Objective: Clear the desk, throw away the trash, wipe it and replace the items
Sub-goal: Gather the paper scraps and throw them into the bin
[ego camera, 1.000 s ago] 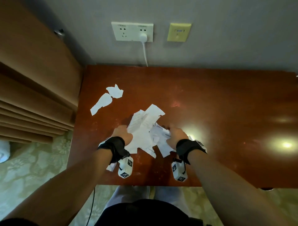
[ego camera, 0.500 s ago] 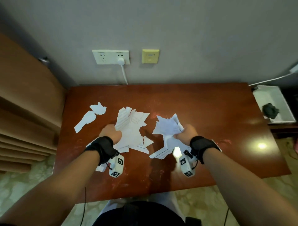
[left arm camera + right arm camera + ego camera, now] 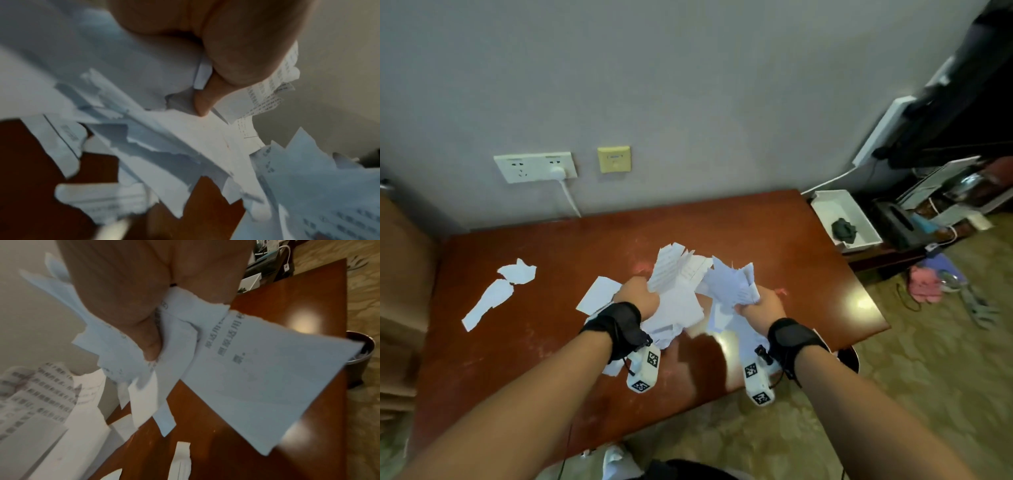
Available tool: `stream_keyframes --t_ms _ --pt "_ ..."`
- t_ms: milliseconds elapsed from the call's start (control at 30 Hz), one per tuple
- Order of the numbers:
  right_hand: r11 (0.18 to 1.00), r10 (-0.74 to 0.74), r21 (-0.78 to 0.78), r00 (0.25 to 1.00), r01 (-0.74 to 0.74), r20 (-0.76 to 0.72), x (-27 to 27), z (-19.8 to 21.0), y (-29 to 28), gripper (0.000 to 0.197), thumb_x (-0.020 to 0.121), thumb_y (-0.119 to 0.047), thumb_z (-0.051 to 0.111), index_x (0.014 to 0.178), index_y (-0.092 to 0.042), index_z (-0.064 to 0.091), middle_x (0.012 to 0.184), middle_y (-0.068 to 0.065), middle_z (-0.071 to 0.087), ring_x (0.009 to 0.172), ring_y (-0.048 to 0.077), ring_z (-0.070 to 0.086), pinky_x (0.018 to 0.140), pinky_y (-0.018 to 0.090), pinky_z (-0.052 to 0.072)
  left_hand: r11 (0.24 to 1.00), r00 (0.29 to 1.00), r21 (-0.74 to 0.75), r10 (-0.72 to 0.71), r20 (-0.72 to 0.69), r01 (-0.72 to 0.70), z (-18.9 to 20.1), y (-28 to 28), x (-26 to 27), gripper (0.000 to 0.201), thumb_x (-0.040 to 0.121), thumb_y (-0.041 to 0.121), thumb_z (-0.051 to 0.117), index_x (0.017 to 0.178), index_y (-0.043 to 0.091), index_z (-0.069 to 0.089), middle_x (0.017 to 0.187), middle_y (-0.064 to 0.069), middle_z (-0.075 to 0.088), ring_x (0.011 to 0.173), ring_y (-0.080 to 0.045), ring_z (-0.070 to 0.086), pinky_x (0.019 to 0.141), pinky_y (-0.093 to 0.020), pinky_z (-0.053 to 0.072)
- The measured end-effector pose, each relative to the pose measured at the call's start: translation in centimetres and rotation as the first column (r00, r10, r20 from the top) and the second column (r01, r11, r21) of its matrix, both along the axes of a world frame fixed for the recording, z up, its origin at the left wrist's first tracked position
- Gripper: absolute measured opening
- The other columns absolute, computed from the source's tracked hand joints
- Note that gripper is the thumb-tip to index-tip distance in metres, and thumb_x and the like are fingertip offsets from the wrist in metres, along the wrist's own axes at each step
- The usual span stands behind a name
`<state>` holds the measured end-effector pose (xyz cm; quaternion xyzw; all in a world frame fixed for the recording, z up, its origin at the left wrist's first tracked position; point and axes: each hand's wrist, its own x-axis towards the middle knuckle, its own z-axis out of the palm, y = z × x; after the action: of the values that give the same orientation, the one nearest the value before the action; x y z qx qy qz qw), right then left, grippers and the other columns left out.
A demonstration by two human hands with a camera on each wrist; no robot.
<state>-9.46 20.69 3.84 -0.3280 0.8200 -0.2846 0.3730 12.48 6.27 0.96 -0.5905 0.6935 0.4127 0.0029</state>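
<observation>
Torn paper [image 3: 681, 308] is clenched in both hands. The left hand [image 3: 637, 298] is curled round a left bunch [image 3: 671, 270] of ragged printed sheets, and in the left wrist view its thumb presses onto them. The right hand [image 3: 760, 305] squeezes a right bunch [image 3: 729, 287], with the thumb folded over the crumpled middle in the right wrist view.

Both fists are held above the desk [image 3: 551, 342] at mid-frame, close together. The sheets fan up and away from the knuckles, and the two bunches meet between the hands. Both forearms come in from the lower edge of the head view.

A rectangular piece [image 3: 599, 294] lies on the desk just left of the left hand. Two loose scraps [image 3: 493, 301] lie at centre left, well apart from either grip.

A white tray [image 3: 822, 205] sits past the desk's right end, at upper right, and holds a dark crumpled lump [image 3: 844, 229]. A dark round bin [image 3: 362, 369] stands on the floor by the desk's edge at the right of the right wrist view. Pale shreds show inside it, beyond the edge of the held sheet.
</observation>
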Motion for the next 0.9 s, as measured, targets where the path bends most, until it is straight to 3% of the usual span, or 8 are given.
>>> stream_keyframes --t_ms 167,267,333,433,533,633,767,900 --pt "0.996 -0.058 -0.072 0.998 0.058 -0.004 -5.6 2.1 5.7 0.022 0.085 0.001 0.060 0.072 -0.017 0.057 0.073 0.004 0.062 0.065 0.018 0.054 0.061 0.026 0.044 0.987 0.990 -0.072 -0.144 0.007 0.144 2.1 4.5 -7.4 0.016 0.089 0.019 0.057 0.102 0.015 0.065 0.103 -0.010 0.069 0.094 -0.029 0.066 0.075 -0.033 0.055" --pt "0.990 -0.108 -0.090 0.994 0.105 -0.027 -11.2 3.1 10.3 0.027 0.084 0.003 0.057 0.066 -0.017 0.054 0.067 0.002 0.057 0.063 0.017 0.050 0.060 0.027 0.043 0.966 0.973 -0.120 -0.229 0.004 0.227 3.2 8.2 -14.1 0.008 0.090 0.020 0.056 0.088 0.019 0.064 0.089 -0.006 0.068 0.081 -0.025 0.066 0.065 -0.030 0.053" --pt "0.986 -0.142 -0.095 0.989 0.137 -0.048 -15.5 3.2 13.6 0.017 0.084 0.000 0.058 0.072 -0.012 0.058 0.072 0.005 0.061 0.069 0.021 0.055 0.065 0.030 0.046 0.959 0.968 -0.137 -0.250 -0.010 0.246 3.5 11.2 -19.0 0.012 0.092 0.025 0.056 0.082 0.021 0.062 0.079 -0.002 0.066 0.075 -0.022 0.065 0.059 -0.029 0.050" --pt "0.980 -0.184 -0.094 0.980 0.177 -0.077 -21.7 3.2 18.8 0.007 0.086 -0.006 0.062 0.082 -0.011 0.063 0.080 0.005 0.065 0.076 0.021 0.062 0.069 0.029 0.051 0.959 0.961 -0.115 -0.269 -0.066 0.260 4.0 16.1 -26.0 0.012 0.092 0.022 0.055 0.082 0.020 0.061 0.080 -0.004 0.066 0.077 -0.023 0.066 0.065 -0.033 0.054" --pt "0.966 -0.230 -0.141 0.971 0.219 -0.064 -26.9 3.6 23.7 0.010 0.088 -0.001 0.060 0.083 -0.010 0.062 0.081 0.007 0.063 0.074 0.018 0.060 0.064 0.025 0.048 0.957 0.952 -0.095 -0.282 -0.114 0.272 4.4 20.6 -32.2 0.009 0.091 0.019 0.056 0.087 0.015 0.063 0.084 -0.007 0.067 0.077 -0.023 0.066 0.059 -0.028 0.048" --pt "0.954 -0.266 -0.157 0.963 0.257 -0.039 -31.4 3.8 27.9 0.008 0.086 0.002 0.058 0.089 -0.004 0.063 0.089 0.015 0.066 0.080 0.026 0.060 0.070 0.032 0.048 0.948 0.942 -0.090 -0.314 -0.117 0.305 5.0 23.9 -37.4 0.011 0.091 0.019 0.056 0.083 0.015 0.063 0.083 -0.008 0.068 0.080 -0.028 0.067 0.061 -0.030 0.046" --pt "0.928 -0.337 -0.159 0.941 0.338 0.032 -37.3 2.7 31.2 0.014 0.088 0.003 0.059 0.083 -0.009 0.060 0.081 0.007 0.062 0.077 0.023 0.058 0.066 0.027 0.046 0.937 0.929 -0.063 -0.349 -0.126 0.344 4.7 26.4 -44.4 0.016 0.091 0.029 0.059 0.080 0.018 0.062 0.085 -0.007 0.068 0.082 -0.028 0.066 0.070 -0.035 0.051" --pt "0.901 -0.415 -0.118 0.909 0.417 0.040 -43.2 0.2 33.5 0.015 0.089 0.006 0.057 0.092 -0.007 0.061 0.085 0.008 0.061 0.080 0.024 0.055 0.063 0.023 0.042 0.915 0.908 -0.043 -0.402 -0.119 0.400 2.0 28.2 -52.0 0.012 0.089 0.021 0.059 0.078 0.019 0.061 0.079 -0.004 0.064 0.076 -0.027 0.060 0.063 -0.029 0.040"
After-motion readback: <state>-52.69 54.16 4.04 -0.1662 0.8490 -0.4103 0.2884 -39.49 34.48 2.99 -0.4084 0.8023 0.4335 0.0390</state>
